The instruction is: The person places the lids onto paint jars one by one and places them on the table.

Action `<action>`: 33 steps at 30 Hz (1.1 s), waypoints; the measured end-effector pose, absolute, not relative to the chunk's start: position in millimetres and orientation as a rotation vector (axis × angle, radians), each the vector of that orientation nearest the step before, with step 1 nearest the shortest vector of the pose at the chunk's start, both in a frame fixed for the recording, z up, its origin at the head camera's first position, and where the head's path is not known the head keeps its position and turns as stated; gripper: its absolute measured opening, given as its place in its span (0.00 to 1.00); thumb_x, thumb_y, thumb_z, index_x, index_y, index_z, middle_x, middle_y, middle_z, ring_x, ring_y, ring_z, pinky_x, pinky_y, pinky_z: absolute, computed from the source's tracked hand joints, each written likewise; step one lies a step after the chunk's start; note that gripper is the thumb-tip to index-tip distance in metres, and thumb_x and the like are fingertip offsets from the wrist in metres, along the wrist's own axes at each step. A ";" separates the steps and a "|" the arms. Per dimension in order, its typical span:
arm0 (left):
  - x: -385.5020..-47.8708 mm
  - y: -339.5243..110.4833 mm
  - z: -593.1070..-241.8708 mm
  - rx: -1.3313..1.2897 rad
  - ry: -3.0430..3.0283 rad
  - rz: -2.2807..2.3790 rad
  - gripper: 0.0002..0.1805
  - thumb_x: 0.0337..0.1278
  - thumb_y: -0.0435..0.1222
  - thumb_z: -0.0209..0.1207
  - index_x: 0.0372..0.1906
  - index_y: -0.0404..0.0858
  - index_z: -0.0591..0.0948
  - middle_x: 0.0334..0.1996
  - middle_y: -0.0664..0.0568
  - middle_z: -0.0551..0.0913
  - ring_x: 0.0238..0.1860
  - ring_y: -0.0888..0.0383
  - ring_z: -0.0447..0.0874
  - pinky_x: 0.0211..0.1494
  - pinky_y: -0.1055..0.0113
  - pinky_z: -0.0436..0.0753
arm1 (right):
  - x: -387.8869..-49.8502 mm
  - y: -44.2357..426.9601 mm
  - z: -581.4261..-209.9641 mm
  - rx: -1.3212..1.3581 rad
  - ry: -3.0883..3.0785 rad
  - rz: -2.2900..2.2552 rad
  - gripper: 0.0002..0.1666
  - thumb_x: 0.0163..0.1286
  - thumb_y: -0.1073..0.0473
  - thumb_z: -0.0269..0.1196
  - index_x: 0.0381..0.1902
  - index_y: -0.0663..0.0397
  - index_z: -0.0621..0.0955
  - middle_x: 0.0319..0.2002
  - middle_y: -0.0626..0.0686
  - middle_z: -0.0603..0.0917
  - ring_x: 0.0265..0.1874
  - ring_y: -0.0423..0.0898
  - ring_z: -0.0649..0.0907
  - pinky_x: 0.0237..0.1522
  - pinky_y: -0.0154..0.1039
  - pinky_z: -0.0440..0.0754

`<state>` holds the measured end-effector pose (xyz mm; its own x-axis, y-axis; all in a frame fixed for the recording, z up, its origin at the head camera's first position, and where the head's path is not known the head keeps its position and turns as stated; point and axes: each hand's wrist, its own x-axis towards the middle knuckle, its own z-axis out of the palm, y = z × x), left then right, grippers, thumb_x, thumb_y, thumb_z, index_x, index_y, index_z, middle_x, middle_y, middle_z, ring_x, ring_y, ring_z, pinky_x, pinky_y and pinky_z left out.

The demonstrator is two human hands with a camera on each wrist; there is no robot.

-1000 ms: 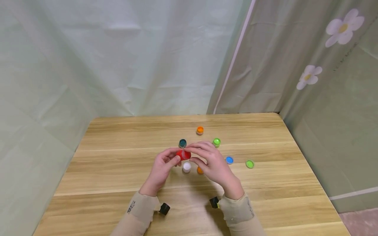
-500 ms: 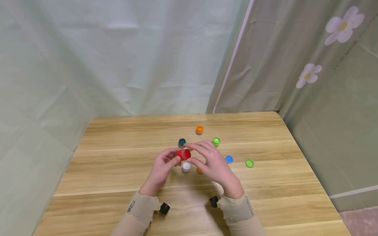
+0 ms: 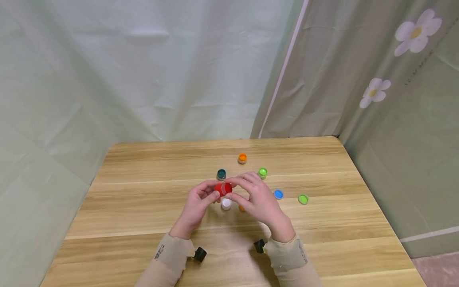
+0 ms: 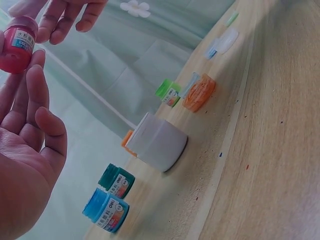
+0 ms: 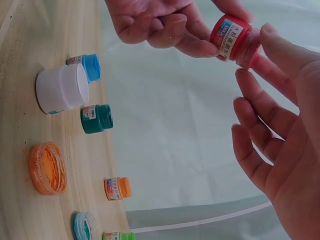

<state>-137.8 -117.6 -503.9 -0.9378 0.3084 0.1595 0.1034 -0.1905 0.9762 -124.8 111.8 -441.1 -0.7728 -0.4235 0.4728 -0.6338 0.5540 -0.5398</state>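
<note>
A small red paint jar (image 3: pixel 223 189) is held tilted on its side above the table. My left hand (image 3: pixel 195 203) grips its labelled body between thumb and fingers. My right hand (image 3: pixel 256 197) reaches in from the other side, thumb and index finger at the pinkish lid (image 5: pixel 248 47) end of the jar. In the right wrist view the other fingers of that hand are spread loosely. Below the hands stand a white jar (image 3: pixel 226 203) and an orange lid (image 3: pixel 242 207), partly covered by the right hand. A teal paint jar (image 3: pixel 221 174) stands just behind.
Farther back are an orange paint jar (image 3: pixel 242 158) and a green paint jar (image 3: pixel 263 173). A blue lid (image 3: pixel 278 194) and a green lid (image 3: pixel 303 199) lie to the right. A blue paint jar (image 4: pixel 106 210) shows in the wrist views. Curtains (image 3: pixel 201 79) hang behind the table.
The right thumb and index finger spread apart at the jar's end half a second ago and have drawn in again. The left hand keeps its grip on the red jar.
</note>
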 end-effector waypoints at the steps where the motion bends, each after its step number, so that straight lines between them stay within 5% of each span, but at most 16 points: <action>1: -137.9 -117.6 -503.9 0.485 1.904 2.274 0.15 0.76 0.30 0.62 0.61 0.29 0.82 0.47 0.54 0.90 0.40 0.57 0.84 0.48 0.67 0.85 | -124.5 111.9 -440.9 0.869 -2.513 1.049 0.25 0.71 0.49 0.75 0.63 0.47 0.86 0.53 0.47 0.88 0.55 0.45 0.81 0.56 0.47 0.83; 10: -138.6 -118.3 -504.6 0.489 1.930 2.276 0.15 0.78 0.31 0.60 0.61 0.29 0.82 0.44 0.56 0.90 0.37 0.58 0.83 0.47 0.64 0.83 | -124.8 114.9 -441.4 0.885 -2.512 1.069 0.35 0.69 0.47 0.76 0.71 0.46 0.81 0.60 0.49 0.84 0.60 0.46 0.79 0.59 0.49 0.82; 19: -138.3 -118.7 -504.1 0.483 1.889 2.301 0.16 0.78 0.30 0.59 0.62 0.26 0.80 0.45 0.56 0.90 0.37 0.59 0.84 0.46 0.64 0.83 | -127.3 115.2 -440.2 1.032 -2.385 1.029 0.27 0.69 0.61 0.76 0.66 0.48 0.85 0.64 0.49 0.84 0.64 0.49 0.79 0.64 0.47 0.80; 33: -139.0 -118.0 -506.7 0.504 1.881 2.289 0.18 0.76 0.28 0.60 0.64 0.24 0.79 0.47 0.55 0.90 0.39 0.58 0.84 0.46 0.64 0.84 | -126.7 116.9 -439.0 1.020 -2.431 0.998 0.22 0.72 0.60 0.73 0.63 0.50 0.87 0.59 0.47 0.88 0.61 0.46 0.81 0.64 0.43 0.79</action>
<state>-139.0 -118.0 -506.7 -0.9348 0.3124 0.1692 0.1053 -0.2112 0.9717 -126.7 116.9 -439.0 -0.6932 -0.4961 0.5228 -0.7203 0.5005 -0.4803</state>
